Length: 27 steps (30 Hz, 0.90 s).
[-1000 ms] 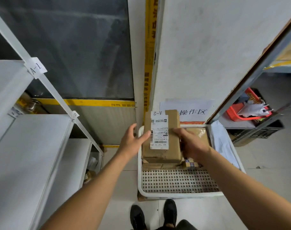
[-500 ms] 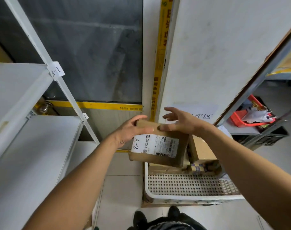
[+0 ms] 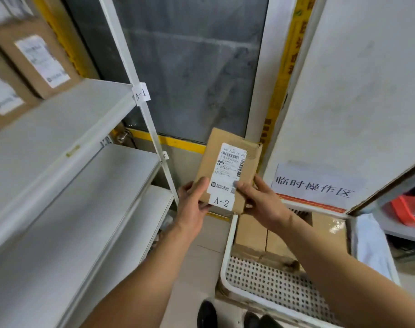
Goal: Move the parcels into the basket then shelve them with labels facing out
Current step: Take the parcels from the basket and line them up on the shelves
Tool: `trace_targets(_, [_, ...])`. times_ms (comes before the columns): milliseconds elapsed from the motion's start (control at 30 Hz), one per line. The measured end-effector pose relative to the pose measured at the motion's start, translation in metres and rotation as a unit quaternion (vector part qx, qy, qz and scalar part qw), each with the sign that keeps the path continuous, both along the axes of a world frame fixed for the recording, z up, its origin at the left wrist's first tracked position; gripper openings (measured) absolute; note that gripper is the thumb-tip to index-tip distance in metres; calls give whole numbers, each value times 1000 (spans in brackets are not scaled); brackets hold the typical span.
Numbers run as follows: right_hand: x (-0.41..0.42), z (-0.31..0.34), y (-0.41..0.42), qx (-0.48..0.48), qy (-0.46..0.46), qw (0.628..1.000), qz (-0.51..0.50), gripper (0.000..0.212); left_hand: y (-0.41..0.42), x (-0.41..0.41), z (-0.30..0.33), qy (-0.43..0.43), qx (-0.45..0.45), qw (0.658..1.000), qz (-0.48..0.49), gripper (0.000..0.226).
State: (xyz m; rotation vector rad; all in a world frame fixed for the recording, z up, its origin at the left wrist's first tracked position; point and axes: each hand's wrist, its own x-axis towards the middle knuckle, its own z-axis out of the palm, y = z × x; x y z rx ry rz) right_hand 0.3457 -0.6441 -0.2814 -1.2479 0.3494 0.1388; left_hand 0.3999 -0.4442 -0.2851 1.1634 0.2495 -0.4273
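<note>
A brown cardboard parcel (image 3: 229,159) with a white label marked A-2 is held upright above the floor, its label toward me. My left hand (image 3: 193,205) grips its lower left edge, thumb on the front. My right hand (image 3: 261,202) grips its lower right corner, thumb on the label. Below and to the right stands the white perforated basket (image 3: 272,284), holding several more brown parcels (image 3: 251,234) at its far end. The white shelf unit (image 3: 67,181) on the left carries an A-1 tag (image 3: 141,94) on its post. Two labelled parcels (image 3: 36,58) sit on the top shelf.
A white wall panel with a paper sign (image 3: 316,184) stands behind the basket. A red tray (image 3: 407,210) lies on a low rack at the far right. White cloth (image 3: 369,242) hangs at the basket's right side. My shoes (image 3: 207,314) are beside the basket.
The parcel has come up out of the basket and turned from lying sideways to standing upright with the A-2 mark at the bottom. My view has swung left toward the shelves.
</note>
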Motion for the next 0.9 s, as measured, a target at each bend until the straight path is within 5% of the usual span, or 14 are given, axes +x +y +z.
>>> trace_targets(333, [13, 26, 13, -57, -71, 979, 181, 54, 42, -62, 44, -163, 202, 965, 39, 43])
trace_targets(500, [15, 44, 58, -97, -104, 961, 236, 51, 77, -100, 50, -165, 219, 951, 139, 48])
trace_targets(667, [14, 80, 132, -115, -155, 925, 328, 74, 141, -136, 71, -180, 237, 927, 229, 48])
trace_targets(800, [2, 119, 200, -115, -202, 887, 400, 51, 199, -169, 99, -220, 256, 899, 280, 50])
trace_targets(900, [-11, 142, 254, -100, -240, 862, 435, 55, 245, -198, 122, -244, 276, 873, 320, 51])
